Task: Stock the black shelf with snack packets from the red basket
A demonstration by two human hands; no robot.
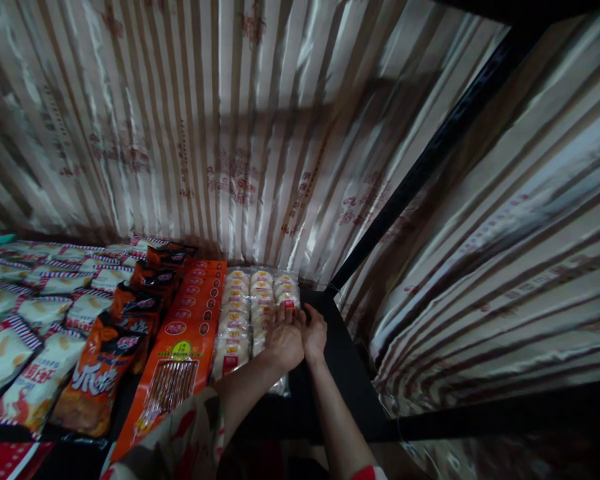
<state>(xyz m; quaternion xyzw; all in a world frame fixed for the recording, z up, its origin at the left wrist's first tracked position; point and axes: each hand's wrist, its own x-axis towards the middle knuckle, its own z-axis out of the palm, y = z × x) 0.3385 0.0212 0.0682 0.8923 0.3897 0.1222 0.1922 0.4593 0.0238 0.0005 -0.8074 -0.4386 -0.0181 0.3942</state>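
Note:
My left hand (286, 340) lies over the rightmost row of clear-wrapped packs of round white crackers (285, 281), its fingers stretched forward on top of them. Beside it, my right hand (315, 330) has its fingers bent against the right side of the same row, apparently gripping a pack's edge. A red label (289, 305) shows just past my left fingertips. The part of the pack under both hands is hidden. Two more rows of these cracker packs (233, 333) stand to the left.
Left of the crackers lie overlapping orange stick-snack packs (180, 347), then orange-and-black snack bags (103, 377) and several white snack bags (45, 363). A black shelf board (343, 363) carries them. A dark metal post (405, 180) slants up at the right, before striped plastic sheeting (220, 133).

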